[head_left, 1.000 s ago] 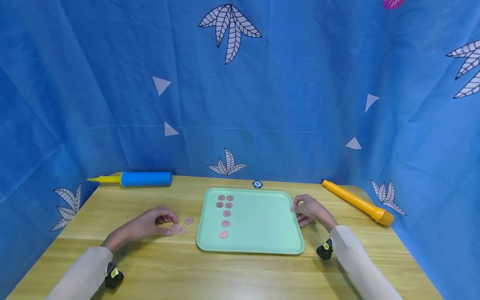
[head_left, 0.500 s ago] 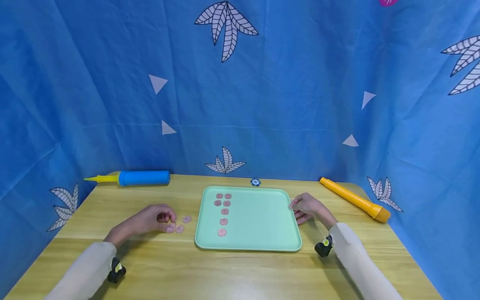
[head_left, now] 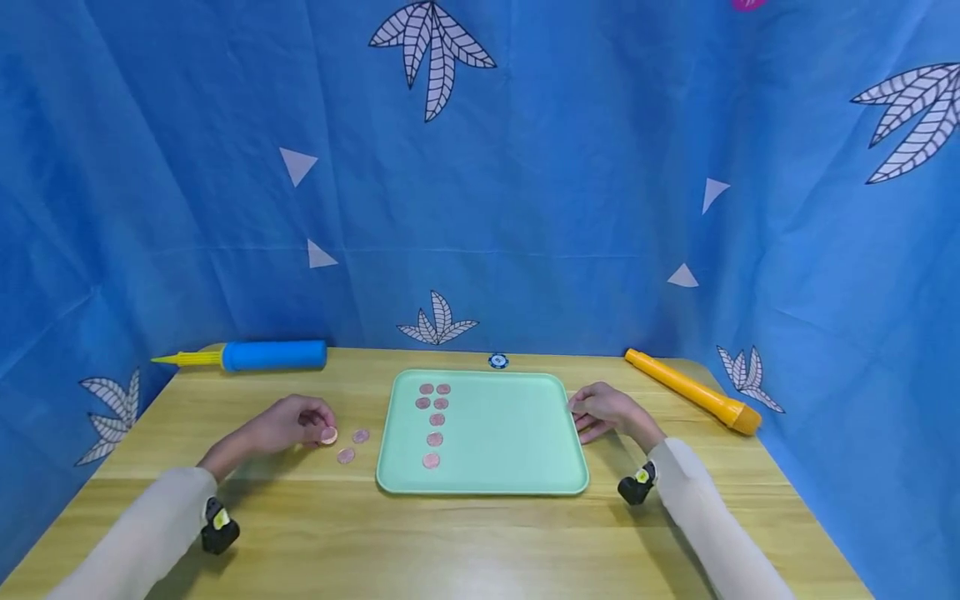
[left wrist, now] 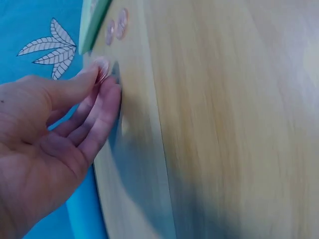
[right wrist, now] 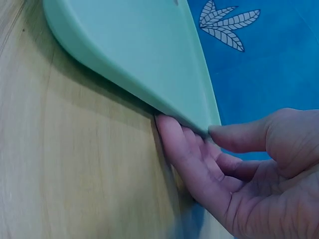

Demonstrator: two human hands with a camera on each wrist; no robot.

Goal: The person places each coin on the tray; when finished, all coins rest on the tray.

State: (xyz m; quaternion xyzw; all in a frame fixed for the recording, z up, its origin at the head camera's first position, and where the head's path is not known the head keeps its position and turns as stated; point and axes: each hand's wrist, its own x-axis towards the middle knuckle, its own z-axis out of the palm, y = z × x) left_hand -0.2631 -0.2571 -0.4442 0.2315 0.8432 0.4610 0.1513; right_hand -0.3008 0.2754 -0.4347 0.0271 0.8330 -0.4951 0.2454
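Coin [head_left: 328,435] pinched between thumb and fingertips of left hand [head_left: 288,422], lifted just off the table [head_left: 480,542], left of the tray [head_left: 495,479]. Two more coins [head_left: 352,446] lie on the wood beside it. Seven coins [head_left: 433,421] lined inside the tray. Right hand [head_left: 603,411] grips the tray's right rim, thumb above, fingers below, likely steadying it.

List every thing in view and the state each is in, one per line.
Left hand: pinches one coin, lifted off the table.
Right hand: grips the tray's right edge.
Tray: flat on the table, seven coins in it.
Two loose coins: flat on the table, left of the tray.
Blue pump: lying down.
Orange tube: lying down.
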